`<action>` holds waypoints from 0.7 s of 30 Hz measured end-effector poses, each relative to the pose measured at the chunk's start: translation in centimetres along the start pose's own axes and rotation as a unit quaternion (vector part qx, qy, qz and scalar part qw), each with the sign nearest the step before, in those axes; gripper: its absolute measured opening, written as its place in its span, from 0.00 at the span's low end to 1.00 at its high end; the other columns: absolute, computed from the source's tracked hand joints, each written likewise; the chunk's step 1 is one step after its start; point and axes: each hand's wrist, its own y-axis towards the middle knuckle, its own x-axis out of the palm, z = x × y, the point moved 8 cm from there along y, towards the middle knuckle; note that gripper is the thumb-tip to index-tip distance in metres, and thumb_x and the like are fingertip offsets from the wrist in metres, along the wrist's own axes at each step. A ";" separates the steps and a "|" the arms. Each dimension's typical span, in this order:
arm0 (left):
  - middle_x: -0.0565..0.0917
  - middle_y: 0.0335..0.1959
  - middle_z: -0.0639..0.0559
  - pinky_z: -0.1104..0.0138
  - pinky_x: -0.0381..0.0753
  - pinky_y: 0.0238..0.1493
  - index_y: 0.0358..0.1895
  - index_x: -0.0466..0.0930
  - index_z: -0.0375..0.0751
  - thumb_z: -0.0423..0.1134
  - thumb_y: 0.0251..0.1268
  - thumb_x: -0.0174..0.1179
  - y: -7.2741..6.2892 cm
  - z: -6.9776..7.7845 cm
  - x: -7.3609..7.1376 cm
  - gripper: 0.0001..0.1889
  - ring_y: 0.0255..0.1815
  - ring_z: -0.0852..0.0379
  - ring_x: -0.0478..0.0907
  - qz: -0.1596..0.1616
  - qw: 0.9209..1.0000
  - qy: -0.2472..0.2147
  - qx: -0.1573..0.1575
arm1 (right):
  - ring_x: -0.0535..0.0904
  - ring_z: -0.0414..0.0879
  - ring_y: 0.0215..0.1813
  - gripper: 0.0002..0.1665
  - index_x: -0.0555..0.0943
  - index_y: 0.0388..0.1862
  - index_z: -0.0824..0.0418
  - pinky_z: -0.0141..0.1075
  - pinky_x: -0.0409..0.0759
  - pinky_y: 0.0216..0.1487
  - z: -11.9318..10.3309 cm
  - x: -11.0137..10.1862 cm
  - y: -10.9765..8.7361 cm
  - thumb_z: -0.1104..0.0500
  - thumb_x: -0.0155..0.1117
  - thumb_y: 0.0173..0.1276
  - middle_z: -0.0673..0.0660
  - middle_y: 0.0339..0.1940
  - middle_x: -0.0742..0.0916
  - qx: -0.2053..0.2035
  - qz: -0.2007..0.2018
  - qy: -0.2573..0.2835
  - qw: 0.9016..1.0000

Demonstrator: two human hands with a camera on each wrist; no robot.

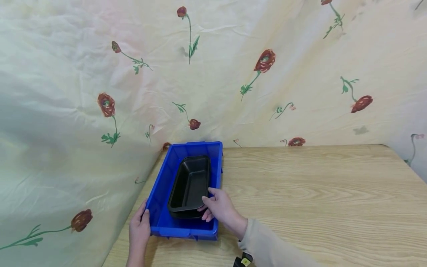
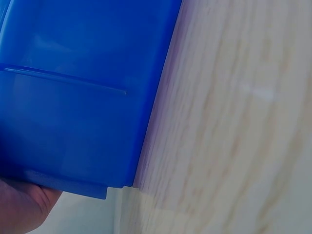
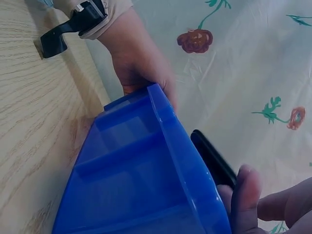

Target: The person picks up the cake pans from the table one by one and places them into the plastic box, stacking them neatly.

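A blue plastic bin (image 1: 181,233) stands on the table, and inside it lies a black rectangular loaf pan (image 1: 197,183). A second dark rim (image 1: 185,215) shows beneath that pan, like another pan nested below. My left hand (image 1: 139,226) grips the bin's near left edge, thumb over the rim; the left wrist view shows part of this hand (image 2: 22,207) against the bin's wall (image 2: 73,126). At the near right corner of the pan, my right hand (image 1: 221,208) pinches the rim. In the right wrist view its fingers (image 3: 246,195) meet the pan's dark edge (image 3: 214,158).
The wooden table (image 1: 300,200) extends to the right of the bin. A floral curtain (image 1: 217,74) hangs along the back and left sides, close to the bin's far end. A black strap device (image 1: 243,260) sits by the right wrist.
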 end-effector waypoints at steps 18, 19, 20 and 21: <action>0.61 0.78 0.30 0.40 0.58 0.76 0.79 0.60 0.31 0.34 0.85 0.40 -0.2 0.2 0.0 0.25 0.78 0.29 0.55 -0.007 1.000 0.016 -0.005 | 0.82 0.43 0.19 0.25 0.69 0.68 0.84 0.35 0.84 0.20 -0.8 -1.5 -2.9 0.72 0.55 0.75 0.64 0.36 0.90 -0.038 -0.047 -0.067 0.996; 0.60 0.78 0.30 0.40 0.57 0.76 0.79 0.60 0.31 0.34 0.86 0.39 -0.2 0.2 0.0 0.25 0.78 0.29 0.55 -0.008 1.000 0.017 -0.006 | 0.82 0.44 0.19 0.24 0.70 0.67 0.84 0.35 0.84 0.20 -0.9 -1.6 -3.1 0.72 0.55 0.75 0.64 0.36 0.90 -0.045 -0.050 -0.067 0.995; 0.60 0.78 0.30 0.39 0.57 0.76 0.79 0.60 0.31 0.34 0.86 0.39 -0.2 0.2 -0.1 0.25 0.78 0.29 0.55 -0.008 1.000 0.018 -0.006 | 0.82 0.45 0.20 0.23 0.71 0.65 0.84 0.35 0.84 0.20 -0.9 -1.8 -3.4 0.71 0.55 0.76 0.65 0.35 0.90 -0.052 -0.053 -0.066 0.995; 0.60 0.78 0.29 0.39 0.57 0.76 0.79 0.60 0.31 0.34 0.85 0.39 -0.2 0.2 -0.1 0.25 0.78 0.29 0.55 -0.006 1.000 0.020 -0.005 | 0.82 0.45 0.20 0.22 0.72 0.64 0.84 0.35 0.84 0.20 -1.0 -2.0 -3.6 0.71 0.55 0.76 0.65 0.35 0.90 -0.057 -0.057 -0.063 0.995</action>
